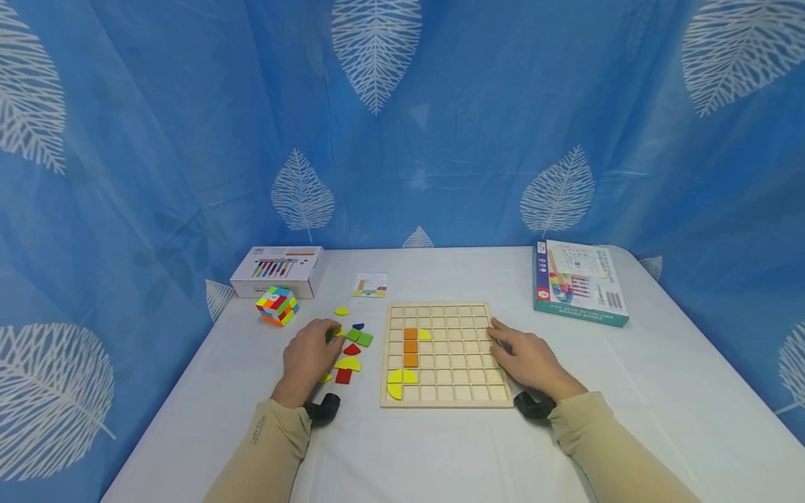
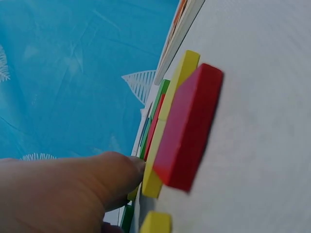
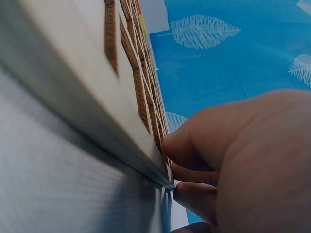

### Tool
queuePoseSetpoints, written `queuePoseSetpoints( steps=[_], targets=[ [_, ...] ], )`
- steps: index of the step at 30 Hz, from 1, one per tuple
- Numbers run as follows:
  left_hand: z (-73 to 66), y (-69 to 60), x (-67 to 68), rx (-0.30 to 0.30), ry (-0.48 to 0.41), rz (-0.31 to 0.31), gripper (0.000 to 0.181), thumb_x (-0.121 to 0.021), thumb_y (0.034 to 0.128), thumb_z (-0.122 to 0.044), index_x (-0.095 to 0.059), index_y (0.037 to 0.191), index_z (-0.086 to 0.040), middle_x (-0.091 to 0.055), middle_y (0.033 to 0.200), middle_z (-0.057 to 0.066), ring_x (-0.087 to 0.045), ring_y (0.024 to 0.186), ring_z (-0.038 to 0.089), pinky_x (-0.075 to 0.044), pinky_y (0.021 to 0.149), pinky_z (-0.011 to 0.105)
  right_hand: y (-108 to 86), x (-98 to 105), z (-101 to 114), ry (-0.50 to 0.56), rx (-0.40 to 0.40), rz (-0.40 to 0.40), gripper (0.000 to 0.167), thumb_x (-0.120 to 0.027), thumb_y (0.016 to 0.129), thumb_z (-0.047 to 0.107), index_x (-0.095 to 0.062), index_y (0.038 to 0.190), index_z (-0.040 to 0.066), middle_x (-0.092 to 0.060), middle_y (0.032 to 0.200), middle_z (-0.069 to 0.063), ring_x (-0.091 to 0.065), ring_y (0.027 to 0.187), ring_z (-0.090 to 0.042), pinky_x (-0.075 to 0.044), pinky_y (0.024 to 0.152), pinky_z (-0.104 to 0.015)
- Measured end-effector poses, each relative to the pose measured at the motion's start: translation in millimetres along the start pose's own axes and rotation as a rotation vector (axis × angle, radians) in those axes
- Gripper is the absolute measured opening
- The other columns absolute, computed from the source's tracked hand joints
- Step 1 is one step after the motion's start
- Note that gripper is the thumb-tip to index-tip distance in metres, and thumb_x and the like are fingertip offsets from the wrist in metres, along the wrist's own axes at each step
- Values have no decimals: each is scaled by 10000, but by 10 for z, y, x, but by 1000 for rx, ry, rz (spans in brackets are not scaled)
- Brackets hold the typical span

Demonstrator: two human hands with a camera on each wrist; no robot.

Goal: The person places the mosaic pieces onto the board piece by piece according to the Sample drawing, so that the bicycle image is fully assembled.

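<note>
At the left of the table, my left hand [image 1: 309,356] pinches a small yellow piece [image 1: 339,332] between thumb and fingertips; the wrist view hides most of it. Around these fingertips lie green squares [image 1: 360,337], a red piece [image 1: 352,349], a yellow half-round [image 1: 348,363] and a red square [image 2: 187,131]. My right hand [image 1: 528,355] grips the right edge of the wooden grid board [image 1: 448,404], thumb at the rim and other fingers curled beside it. Orange squares [image 1: 411,347] stand in a column on the board, with yellow quarter-rounds [image 1: 394,392] at its lower left.
A pattern card [image 1: 370,285] lies behind the loose pieces. Further left are a puzzle cube [image 1: 277,306] and a white box [image 1: 277,271]. A flat game box [image 1: 580,283] rests at the back right. Another yellow piece [image 1: 342,311] lies beyond my left fingers.
</note>
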State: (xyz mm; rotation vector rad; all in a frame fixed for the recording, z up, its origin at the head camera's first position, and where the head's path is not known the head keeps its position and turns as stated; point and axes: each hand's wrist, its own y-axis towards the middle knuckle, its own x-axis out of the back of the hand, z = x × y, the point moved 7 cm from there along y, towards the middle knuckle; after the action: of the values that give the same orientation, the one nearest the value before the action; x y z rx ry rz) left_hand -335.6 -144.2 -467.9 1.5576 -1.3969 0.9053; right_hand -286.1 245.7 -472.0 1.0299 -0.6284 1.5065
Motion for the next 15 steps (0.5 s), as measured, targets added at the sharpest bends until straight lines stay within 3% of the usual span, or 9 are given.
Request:
queuePoseSetpoints(
  steps=[15],
  targets=[
    [12,-8,7,4,-13,-6,388,-753,935,-295,-723,1290,-141,-681,1312,96,-663,1116,315,-566,897,507,4,-6,-12,3,-12,9,456,-587,1029,233,-590,1430,17,-470,1571,-135,-496,1386,-437,-407,1106,-599]
  ],
)
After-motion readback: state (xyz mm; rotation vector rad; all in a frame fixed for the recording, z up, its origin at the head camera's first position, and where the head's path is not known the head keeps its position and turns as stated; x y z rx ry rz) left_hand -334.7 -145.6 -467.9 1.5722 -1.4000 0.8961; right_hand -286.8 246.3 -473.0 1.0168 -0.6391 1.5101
